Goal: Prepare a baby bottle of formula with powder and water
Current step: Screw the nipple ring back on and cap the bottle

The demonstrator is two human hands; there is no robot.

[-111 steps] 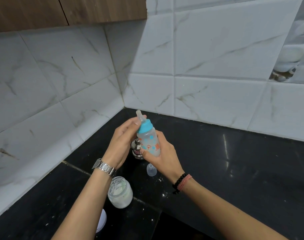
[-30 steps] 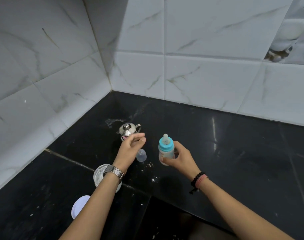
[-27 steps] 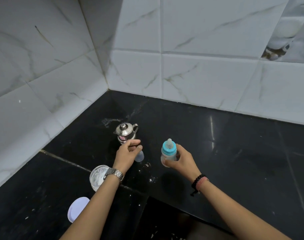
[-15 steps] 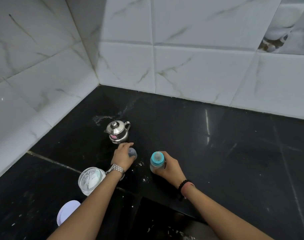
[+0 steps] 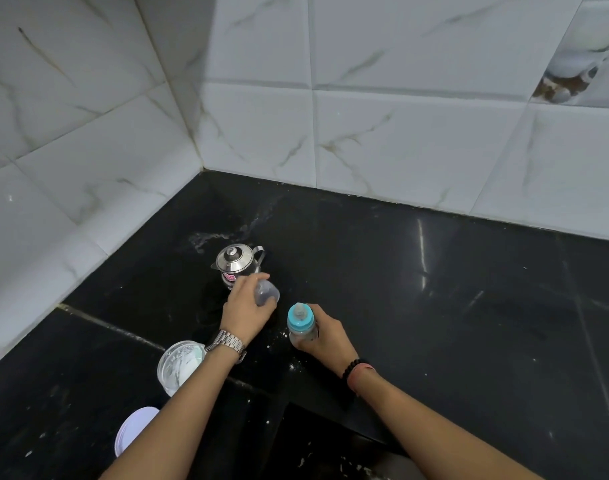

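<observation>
Black countertop (image 5: 434, 323), marbled wall tiles (image 5: 400, 133)

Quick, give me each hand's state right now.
Left hand: closed around the clear bottle cap, lifting it beside the steel kettle.
Right hand: gripping the baby bottle standing upright on the counter.

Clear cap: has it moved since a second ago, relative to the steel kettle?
Yes. The clear cap, which stood on the counter just right of the kettle, is now gripped and tilted in the left hand, lifted clear of the counter.
</observation>
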